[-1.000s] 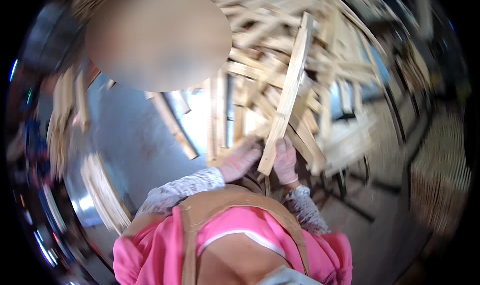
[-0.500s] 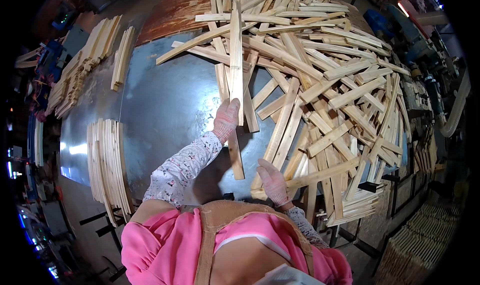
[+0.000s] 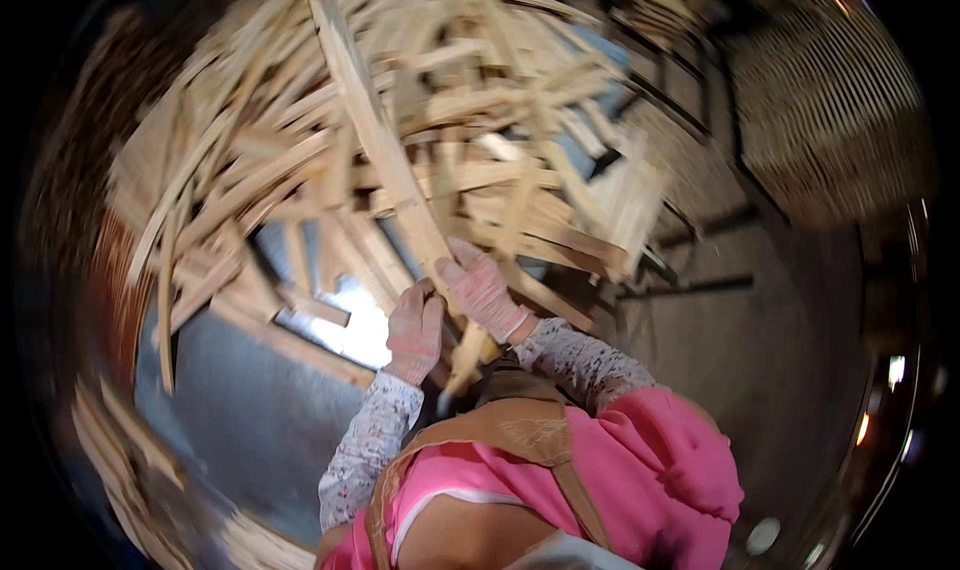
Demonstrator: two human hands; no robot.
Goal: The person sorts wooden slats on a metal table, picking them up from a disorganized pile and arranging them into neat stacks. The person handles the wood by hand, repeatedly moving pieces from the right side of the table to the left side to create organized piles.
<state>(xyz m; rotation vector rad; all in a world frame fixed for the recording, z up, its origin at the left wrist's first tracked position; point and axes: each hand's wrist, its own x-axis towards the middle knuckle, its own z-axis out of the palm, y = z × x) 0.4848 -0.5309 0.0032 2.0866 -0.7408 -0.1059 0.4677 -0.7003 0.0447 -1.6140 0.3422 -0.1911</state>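
A long pale wooden strip [image 3: 375, 130] slants away from me over the pile, its near end between my two gloved hands. My right hand [image 3: 480, 288] is closed around the strip near that end. On its left edge, my left hand [image 3: 414, 335] is closed too, its fingertips against the wood. Under and beyond them spreads a tangled heap of wooden strips [image 3: 290, 160] on a metal-topped table [image 3: 250, 395]. Motion smears much of the picture.
Sorted strips [image 3: 125, 460] lie at the lower left, with another bundle [image 3: 265, 545] beside them. Stacked slats [image 3: 830, 110] stand at the far right beyond dark metal bars [image 3: 690, 285]. Bare floor [image 3: 770, 370] shows to my right.
My view has swung to the right, so the heap now lies ahead and to the left. My hands, apart before, have come together at the near end of one strip.
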